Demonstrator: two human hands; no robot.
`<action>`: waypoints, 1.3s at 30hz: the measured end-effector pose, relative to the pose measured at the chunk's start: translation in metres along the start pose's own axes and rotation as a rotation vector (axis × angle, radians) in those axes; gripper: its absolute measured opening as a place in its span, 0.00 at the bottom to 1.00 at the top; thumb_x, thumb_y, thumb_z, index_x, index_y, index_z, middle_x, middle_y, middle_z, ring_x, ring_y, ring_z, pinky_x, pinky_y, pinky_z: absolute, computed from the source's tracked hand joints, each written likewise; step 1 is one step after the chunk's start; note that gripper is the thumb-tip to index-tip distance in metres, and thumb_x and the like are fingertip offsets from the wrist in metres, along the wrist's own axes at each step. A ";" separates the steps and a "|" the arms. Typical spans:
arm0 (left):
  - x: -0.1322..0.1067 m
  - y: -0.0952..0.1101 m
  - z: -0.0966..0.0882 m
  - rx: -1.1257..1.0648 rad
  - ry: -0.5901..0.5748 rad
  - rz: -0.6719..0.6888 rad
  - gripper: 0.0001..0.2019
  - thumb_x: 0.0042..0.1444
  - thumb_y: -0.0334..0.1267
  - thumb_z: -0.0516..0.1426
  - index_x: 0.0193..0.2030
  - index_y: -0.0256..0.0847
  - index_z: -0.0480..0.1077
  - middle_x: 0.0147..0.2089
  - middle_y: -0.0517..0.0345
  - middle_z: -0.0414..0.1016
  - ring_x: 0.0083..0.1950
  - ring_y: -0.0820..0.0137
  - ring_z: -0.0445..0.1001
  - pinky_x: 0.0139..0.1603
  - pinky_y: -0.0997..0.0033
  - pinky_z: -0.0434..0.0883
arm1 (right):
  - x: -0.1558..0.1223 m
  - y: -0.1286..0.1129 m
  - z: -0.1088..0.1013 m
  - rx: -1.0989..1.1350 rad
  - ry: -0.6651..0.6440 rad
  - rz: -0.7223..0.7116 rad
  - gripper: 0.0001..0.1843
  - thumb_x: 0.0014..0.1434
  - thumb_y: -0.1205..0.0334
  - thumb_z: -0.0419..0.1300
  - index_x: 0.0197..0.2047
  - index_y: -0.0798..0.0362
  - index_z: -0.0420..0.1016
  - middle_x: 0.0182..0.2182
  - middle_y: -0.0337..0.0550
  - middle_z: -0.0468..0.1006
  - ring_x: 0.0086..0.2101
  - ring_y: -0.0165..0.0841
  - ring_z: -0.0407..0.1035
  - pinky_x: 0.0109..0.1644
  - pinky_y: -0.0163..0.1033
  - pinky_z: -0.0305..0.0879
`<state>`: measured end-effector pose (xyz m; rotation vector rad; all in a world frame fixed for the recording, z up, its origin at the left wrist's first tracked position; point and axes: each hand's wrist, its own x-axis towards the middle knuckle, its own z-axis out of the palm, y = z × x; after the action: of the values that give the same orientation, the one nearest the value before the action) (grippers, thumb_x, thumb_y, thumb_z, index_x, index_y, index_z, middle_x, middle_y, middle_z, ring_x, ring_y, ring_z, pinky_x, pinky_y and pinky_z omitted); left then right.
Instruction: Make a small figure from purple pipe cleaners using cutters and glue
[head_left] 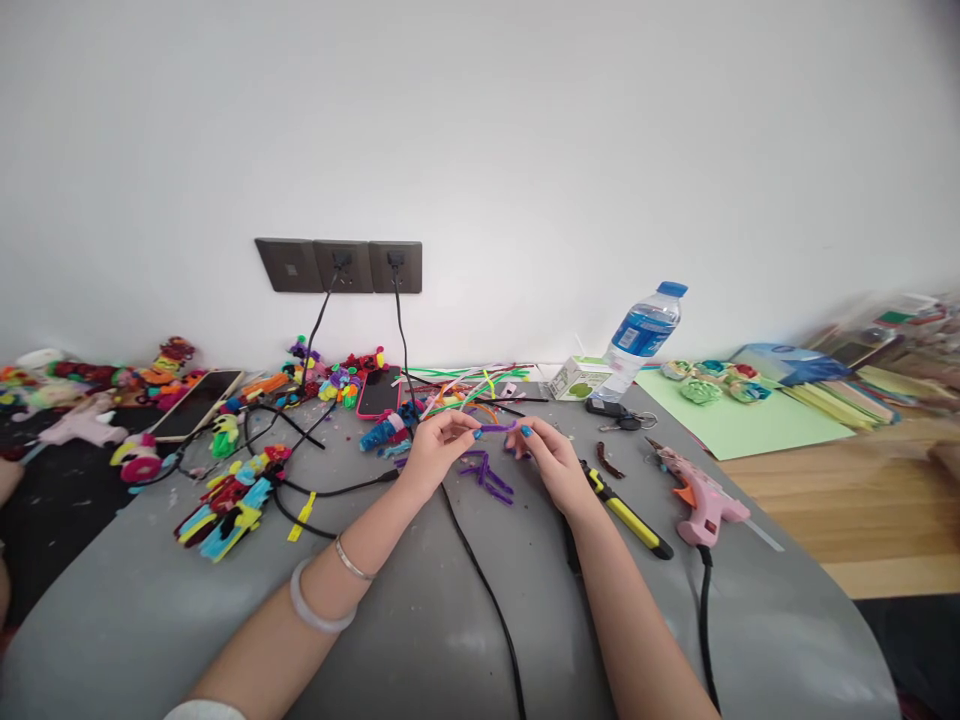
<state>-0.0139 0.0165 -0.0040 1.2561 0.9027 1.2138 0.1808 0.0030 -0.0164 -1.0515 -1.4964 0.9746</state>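
While a black cable (493, 602) is running across the near middle of the grey desk (427, 650), the two forearms are reaching in on either side of it. To the right, a pink glue gun (705, 507) is lying with its nozzle pointing to the far side, probably resting there to be within the right arm's reach, and its lead is trailing toward the near edge. A yellow utility knife (628, 517) is lying just right of the right forearm, so that arm is having little free room there. On the left, a bundle of coloured fuzzy pieces (232, 505) is lying among looping cables, which are crowding the space near the left arm.

Short purple pieces (486, 477) are lying loose between the hands and slightly nearer, presumably to be handy for the fingers. Over them, the left hand (439, 447) is pinching the left end of a purple stem (496, 428), and the right hand's (553, 458) grip is closing on its right end; this two-ended hold is seemingly steadying the stem, which is lying nearly level between them.

Farther off, loose stems (487, 383) are spreading behind the hands, a drink carton (579, 378) is standing beside a water bottle (637, 340), and wall sockets (292, 268) are feeding the cables.
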 end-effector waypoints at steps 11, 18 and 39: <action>0.000 -0.002 0.001 0.109 -0.072 0.049 0.07 0.48 0.38 0.63 0.33 0.38 0.74 0.33 0.56 0.74 0.34 0.71 0.71 0.33 0.74 0.68 | -0.003 -0.002 0.000 0.056 0.064 0.013 0.18 0.57 0.43 0.63 0.42 0.49 0.75 0.37 0.45 0.76 0.33 0.34 0.69 0.36 0.39 0.69; 0.001 -0.004 0.000 0.177 -0.125 0.085 0.05 0.51 0.36 0.61 0.35 0.36 0.74 0.32 0.57 0.74 0.29 0.75 0.69 0.30 0.77 0.66 | -0.003 0.003 -0.002 0.119 0.079 0.005 0.13 0.57 0.48 0.65 0.36 0.49 0.76 0.31 0.40 0.74 0.31 0.31 0.66 0.34 0.36 0.66; -0.003 -0.005 -0.001 0.585 -0.263 0.421 0.12 0.55 0.24 0.57 0.43 0.41 0.77 0.41 0.56 0.80 0.39 0.71 0.77 0.39 0.75 0.71 | -0.002 0.005 -0.004 0.122 0.034 0.019 0.13 0.59 0.48 0.63 0.35 0.50 0.73 0.31 0.39 0.70 0.29 0.30 0.63 0.35 0.36 0.62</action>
<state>-0.0147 0.0143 -0.0095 2.1061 0.8489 1.0936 0.1856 0.0024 -0.0215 -0.9909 -1.3840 1.0433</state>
